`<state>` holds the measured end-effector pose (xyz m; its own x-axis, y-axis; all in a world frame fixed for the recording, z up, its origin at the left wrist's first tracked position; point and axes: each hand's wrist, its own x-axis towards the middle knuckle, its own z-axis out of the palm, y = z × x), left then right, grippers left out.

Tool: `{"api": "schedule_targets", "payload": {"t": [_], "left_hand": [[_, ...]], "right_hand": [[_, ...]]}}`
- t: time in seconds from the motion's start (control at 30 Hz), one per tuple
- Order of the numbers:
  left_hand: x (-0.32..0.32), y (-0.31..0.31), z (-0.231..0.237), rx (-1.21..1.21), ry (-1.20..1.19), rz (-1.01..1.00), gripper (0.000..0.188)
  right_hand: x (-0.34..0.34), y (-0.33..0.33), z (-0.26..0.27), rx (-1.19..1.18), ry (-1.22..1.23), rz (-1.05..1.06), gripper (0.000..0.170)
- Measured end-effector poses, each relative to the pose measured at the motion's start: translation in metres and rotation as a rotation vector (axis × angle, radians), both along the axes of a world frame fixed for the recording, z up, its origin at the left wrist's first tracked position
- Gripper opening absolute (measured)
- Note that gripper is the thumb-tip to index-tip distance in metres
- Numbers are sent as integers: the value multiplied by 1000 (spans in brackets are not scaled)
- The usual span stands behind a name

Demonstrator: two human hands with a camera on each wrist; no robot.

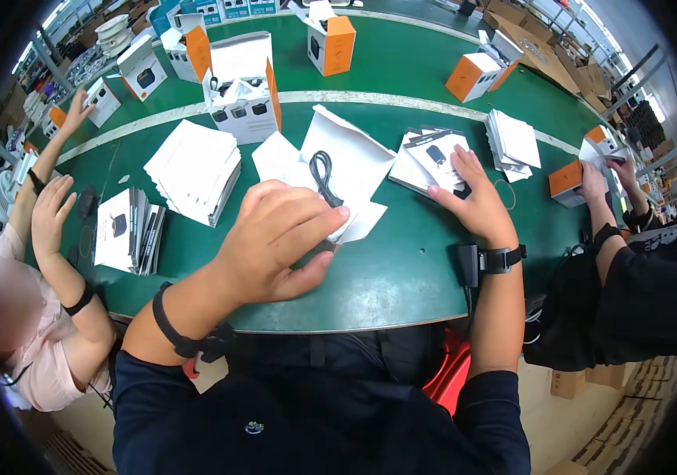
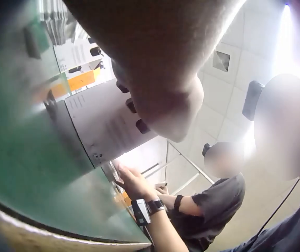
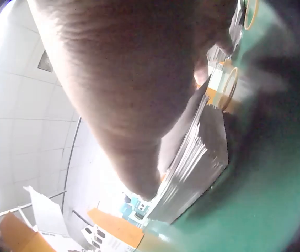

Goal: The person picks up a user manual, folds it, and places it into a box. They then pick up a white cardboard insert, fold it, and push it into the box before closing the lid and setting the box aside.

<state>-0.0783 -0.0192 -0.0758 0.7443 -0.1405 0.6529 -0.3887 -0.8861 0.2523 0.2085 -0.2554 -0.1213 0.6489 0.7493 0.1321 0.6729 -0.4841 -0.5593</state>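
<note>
In the head view, my left hand [image 1: 279, 241] is over the near side of an open white box [image 1: 346, 154], fingers bent. A coiled black cable [image 1: 321, 170] rises beside its index fingertip, and its lower part seems pinched between index finger and thumb. The left wrist view shows that box's printed side [image 2: 105, 123] under the hand [image 2: 163, 105]; the fingertips are hidden. My right hand [image 1: 477, 194] rests on a stack of printed booklets [image 1: 425, 162], thumb and fingers spread. The right wrist view shows the stack's layered edges [image 3: 192, 157] beneath the hand [image 3: 124, 79].
Paper stacks stand left [image 1: 192, 170] and right [image 1: 512, 142], with booklets [image 1: 121, 229] farther left. An open filled box [image 1: 247, 119] stands behind; orange-and-white boxes [image 1: 338, 47] line the back. A rubber band [image 1: 514, 194] lies by my right wrist. People work on both sides.
</note>
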Motion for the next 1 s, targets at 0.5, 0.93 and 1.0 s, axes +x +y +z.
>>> {"api": "schedule_targets", "payload": {"t": [0.5,0.93,1.0], "left_hand": [[9,-20,-5,253,-98,183,34],[-8,-58,36,-889,645,-92,27],[-9,-57,38,-891,734,-97,30]], "right_hand": [[-1,8,2,907,305,-150,26],[-144,-20,65,752,615,82,24],[-144,-23,57,773,637,104,19]]}}
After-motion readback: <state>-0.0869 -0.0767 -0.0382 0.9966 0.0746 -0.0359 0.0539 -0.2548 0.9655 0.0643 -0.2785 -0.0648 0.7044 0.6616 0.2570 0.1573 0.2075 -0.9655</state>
